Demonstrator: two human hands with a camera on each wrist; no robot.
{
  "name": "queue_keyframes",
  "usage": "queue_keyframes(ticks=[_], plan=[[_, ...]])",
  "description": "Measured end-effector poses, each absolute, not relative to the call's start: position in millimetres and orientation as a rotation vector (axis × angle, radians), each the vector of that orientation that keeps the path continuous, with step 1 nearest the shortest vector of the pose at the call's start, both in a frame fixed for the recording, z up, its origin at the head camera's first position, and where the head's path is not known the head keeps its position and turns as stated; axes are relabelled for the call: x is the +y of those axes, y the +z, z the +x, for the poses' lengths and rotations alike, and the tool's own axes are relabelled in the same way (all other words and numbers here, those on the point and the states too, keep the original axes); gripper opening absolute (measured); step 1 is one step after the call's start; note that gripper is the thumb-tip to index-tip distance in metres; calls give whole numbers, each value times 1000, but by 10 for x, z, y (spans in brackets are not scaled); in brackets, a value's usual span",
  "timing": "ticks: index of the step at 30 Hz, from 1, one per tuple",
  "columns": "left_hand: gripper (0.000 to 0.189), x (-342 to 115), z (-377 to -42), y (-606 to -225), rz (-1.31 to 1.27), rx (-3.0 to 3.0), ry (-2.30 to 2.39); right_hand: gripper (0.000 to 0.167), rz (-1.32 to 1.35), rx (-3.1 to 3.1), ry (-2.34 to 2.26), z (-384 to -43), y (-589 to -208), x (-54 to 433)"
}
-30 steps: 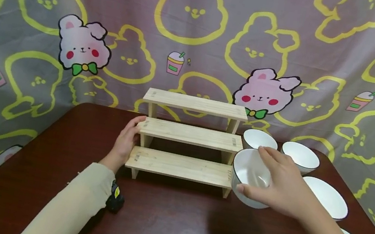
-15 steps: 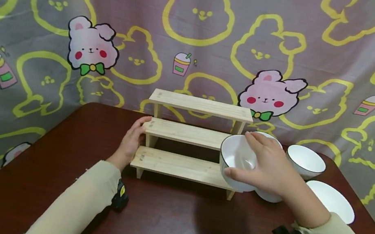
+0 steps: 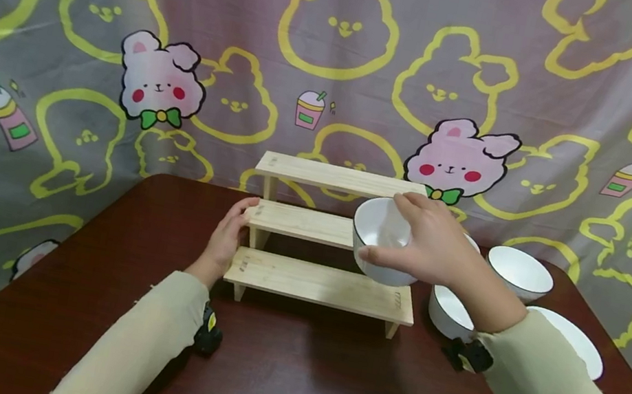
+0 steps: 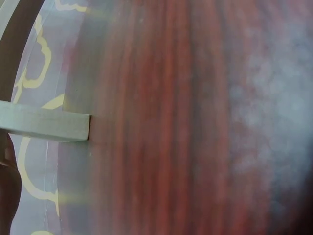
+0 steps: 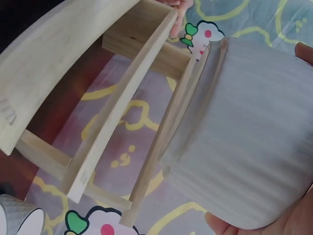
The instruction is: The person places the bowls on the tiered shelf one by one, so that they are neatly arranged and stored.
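Observation:
My right hand (image 3: 428,240) holds a white bowl (image 3: 370,227) with a thin dark rim, thumb on its near side and fingers over the far rim. The bowl is tilted in the air before the right part of a three-step wooden rack (image 3: 314,280). In the right wrist view, the bowl (image 5: 244,132) faces the rack's boards with a gap seeming to lie between. My left hand (image 3: 226,238) grips the left end of the rack's middle step, fingertips at its edge. The left wrist view shows mostly tabletop and a piece of pale wood (image 4: 46,122).
To the rack's right stand more white bowls: one in front (image 3: 450,313), another farther back (image 3: 520,269), and one mostly behind my right hand. A white oval-looking dish (image 3: 574,341) lies partly behind the right sleeve. A patterned curtain (image 3: 227,15) hangs behind the dark table (image 3: 274,371).
My right hand has carried the bowl up and left, from beside the rack to in front of its right part. The left hand keeps its place on the rack. The view has shifted slightly.

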State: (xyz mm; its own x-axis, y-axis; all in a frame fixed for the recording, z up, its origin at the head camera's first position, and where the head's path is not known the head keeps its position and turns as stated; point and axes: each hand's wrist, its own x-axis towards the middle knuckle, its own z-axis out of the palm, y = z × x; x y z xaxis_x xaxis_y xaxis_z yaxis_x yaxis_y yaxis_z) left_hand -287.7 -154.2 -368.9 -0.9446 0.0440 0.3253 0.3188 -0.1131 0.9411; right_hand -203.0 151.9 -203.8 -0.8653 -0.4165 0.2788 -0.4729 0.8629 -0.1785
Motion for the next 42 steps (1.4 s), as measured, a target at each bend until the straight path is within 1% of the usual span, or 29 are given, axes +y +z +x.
queue_keyframes(ticks=[11, 22, 29, 35, 42], plan=[[44, -1542, -2900, -3682, -440, -2002, -2118, 92, 672, -2803, 484, -2216, -1950, 1384], [44, -1573, -2909, -3747, -426, -1978, -2128, 90, 670, -2822, 470, -2464, -1860, 1222], [45, -1587, -2900, -3769, -430, -1991, -2106, 81, 674, -2791, 486, -2616, -1812, 1110], [44, -1594, -2885, -3739, -421, -1997, -2100, 90, 623, -2856, 518, -2729, -1784, 1043], [44, -1562, -2792, -3599, -455, -2007, -2132, 90, 601, -2889, 531, -2847, -1769, 1020]])
